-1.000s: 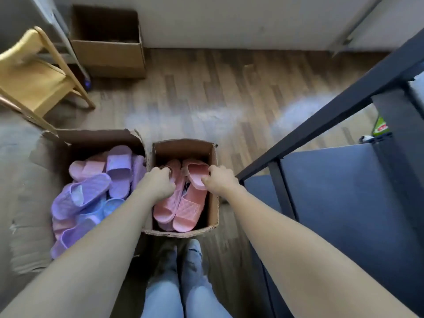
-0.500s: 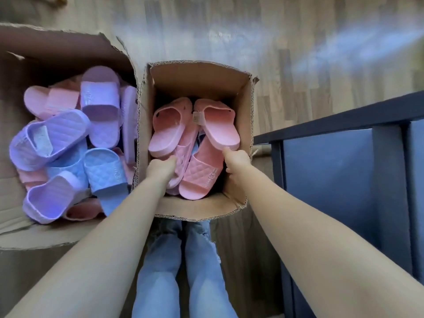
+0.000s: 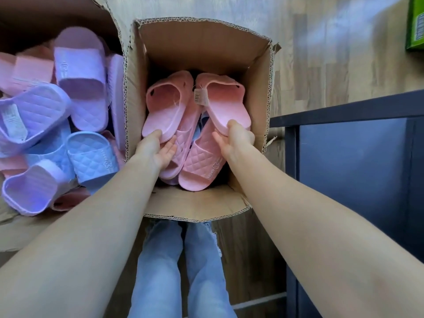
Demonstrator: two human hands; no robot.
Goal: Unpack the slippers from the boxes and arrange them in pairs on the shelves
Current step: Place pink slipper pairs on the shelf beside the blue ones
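A small cardboard box (image 3: pixel 202 40) on the floor holds several pink slippers. My left hand (image 3: pixel 156 150) grips the heel end of the left top pink slipper (image 3: pixel 165 106), thumb on its edge and fingers under it. The heel of the right top pink slipper (image 3: pixel 227 104), which carries a paper tag, is held by my right hand (image 3: pixel 234 140). Two quilted pink slippers (image 3: pixel 202 161) lie beneath them. A larger box (image 3: pixel 20 228) at the left is filled with purple (image 3: pixel 80 81), blue (image 3: pixel 91 157) and pink slippers.
A dark metal shelf frame (image 3: pixel 344 111) with a dark panel stands at the right, close to the small box. A green box (image 3: pixel 415 21) sits at the top right on the wooden floor. My legs in jeans (image 3: pixel 181 267) are below the box.
The camera has dropped much closer to the boxes. Both hands have gone from the box rim down into the small box and taken hold of the two top pink slippers.
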